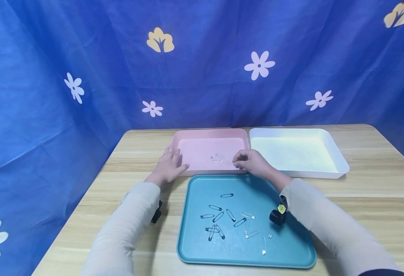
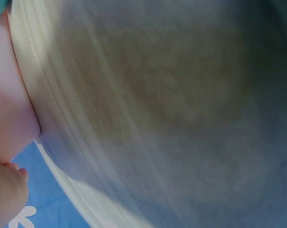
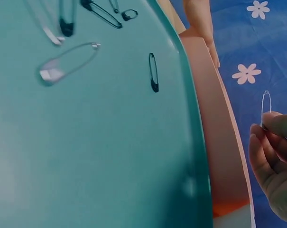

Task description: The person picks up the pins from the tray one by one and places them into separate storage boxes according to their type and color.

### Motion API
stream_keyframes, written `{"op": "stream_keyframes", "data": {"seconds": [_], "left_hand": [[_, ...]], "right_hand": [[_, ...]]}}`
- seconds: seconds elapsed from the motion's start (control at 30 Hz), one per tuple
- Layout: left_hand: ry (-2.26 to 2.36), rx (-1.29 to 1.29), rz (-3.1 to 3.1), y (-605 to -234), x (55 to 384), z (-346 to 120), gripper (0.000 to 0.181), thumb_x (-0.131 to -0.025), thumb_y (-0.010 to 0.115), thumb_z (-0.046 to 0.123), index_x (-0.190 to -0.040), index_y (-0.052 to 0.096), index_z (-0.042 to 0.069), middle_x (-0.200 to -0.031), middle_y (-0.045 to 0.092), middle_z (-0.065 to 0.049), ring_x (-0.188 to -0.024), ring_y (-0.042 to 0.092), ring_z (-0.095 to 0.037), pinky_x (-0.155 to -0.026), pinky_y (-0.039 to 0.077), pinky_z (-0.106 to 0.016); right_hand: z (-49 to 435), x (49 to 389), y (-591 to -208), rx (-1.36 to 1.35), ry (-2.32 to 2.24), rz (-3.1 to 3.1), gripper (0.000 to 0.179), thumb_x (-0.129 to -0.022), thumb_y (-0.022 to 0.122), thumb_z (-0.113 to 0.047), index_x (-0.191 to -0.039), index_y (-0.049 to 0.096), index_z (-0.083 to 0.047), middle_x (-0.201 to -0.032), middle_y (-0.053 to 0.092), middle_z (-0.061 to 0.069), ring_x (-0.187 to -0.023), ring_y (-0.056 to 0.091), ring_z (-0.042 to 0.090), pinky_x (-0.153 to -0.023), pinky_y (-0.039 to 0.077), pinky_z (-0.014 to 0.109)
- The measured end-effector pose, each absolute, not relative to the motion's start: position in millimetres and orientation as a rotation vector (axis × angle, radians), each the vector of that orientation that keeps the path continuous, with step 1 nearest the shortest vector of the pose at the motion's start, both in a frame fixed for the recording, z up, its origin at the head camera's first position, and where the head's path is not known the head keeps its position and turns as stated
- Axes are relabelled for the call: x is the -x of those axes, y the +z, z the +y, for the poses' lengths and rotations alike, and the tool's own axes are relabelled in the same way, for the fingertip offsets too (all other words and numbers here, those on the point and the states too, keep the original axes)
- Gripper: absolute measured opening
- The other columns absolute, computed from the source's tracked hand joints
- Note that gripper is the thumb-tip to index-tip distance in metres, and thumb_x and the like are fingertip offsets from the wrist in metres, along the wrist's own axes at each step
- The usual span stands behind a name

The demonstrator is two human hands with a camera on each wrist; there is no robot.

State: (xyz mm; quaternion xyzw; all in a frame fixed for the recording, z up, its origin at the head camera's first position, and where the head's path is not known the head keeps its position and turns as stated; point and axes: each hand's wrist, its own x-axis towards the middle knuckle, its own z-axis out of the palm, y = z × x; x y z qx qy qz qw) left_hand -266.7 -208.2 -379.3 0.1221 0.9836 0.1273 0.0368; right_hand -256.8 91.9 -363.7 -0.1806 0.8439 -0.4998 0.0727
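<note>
Right hand [image 3: 278, 166] pinching safety pin [image 3: 262, 108], pink box [image 3: 219, 137], pins [image 3: 155, 87] on teal tray [image 3: 110, 147]

Head looks forward-down, sharing the tray [image 1: 236, 253] with closer right wrist; left wrist apparently skims tabletop [image 2: 148, 95].

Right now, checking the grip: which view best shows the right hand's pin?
Right wrist: the pin looks larger and clear against blue cloth. The head view shows it small and faint; left wrist, not at all.

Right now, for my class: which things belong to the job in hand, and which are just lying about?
Seemingly in the job:
right hand, pinching a safety pin
pins on the teal tray
pink tray, also holding pins
left hand, at its edge

Seemingly just about:
white tray, use unclear
wooden table
flowered blue cloth
</note>
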Motion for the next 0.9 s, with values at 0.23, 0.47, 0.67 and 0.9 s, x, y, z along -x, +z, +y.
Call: {"op": "stream_keyframes", "data": {"seconds": [0.23, 0.47, 0.67, 0.9], "left_hand": [[0.397, -0.364, 3.017, -379, 267, -207, 0.078, -0.084, 0.039, 0.049, -0.136, 0.013, -0.003, -0.139, -0.003, -0.027, -0.126, -0.004, -0.039, -0.1, 0.007, -0.051], [0.366, -0.366, 3.011, -378, 266, -207, 0.079, -0.084, 0.035, 0.052, -0.136, 0.012, -0.003, -0.139, -0.003, -0.027, -0.126, -0.005, -0.038, -0.1, 0.006, -0.05], [0.363, -0.362, 3.012, -377, 264, -206, 0.079, -0.084, 0.036, 0.052, -0.136, 0.011, -0.003, -0.138, -0.004, -0.027, -0.126, -0.003, -0.039, -0.1, 0.006, -0.05], [0.37, -0.375, 3.019, -377, 265, -206, 0.079, -0.084, 0.036, 0.052, -0.136, 0.012, -0.003, -0.139, -0.004, -0.027, -0.126, -0.004, -0.039, -0.1, 0.006, -0.05]], "right_hand": [[78, 271, -367, 0.401, -1.616, 2.497, 0.01, -0.081, 0.057, -0.004, -0.088, 0.061, 0.002, -0.087, 0.06, 0.01, -0.077, 0.057, 0.024, -0.068, 0.049, 0.032], [66, 284, -369, 0.363, -1.587, 2.541, 0.013, -0.079, 0.058, -0.002, -0.091, 0.062, 0.004, -0.086, 0.06, 0.01, -0.075, 0.055, 0.018, -0.065, 0.048, 0.028], [56, 297, -370, 0.388, -1.532, 2.631, 0.011, -0.077, 0.059, 0.0, -0.087, 0.064, 0.002, -0.084, 0.062, 0.01, -0.077, 0.053, 0.019, -0.068, 0.046, 0.026], [47, 308, -374, 0.224, -1.524, 2.644, 0.013, -0.076, 0.058, 0.002, -0.087, 0.064, 0.0, -0.087, 0.062, 0.01, -0.076, 0.053, 0.018, -0.067, 0.044, 0.024]]}}
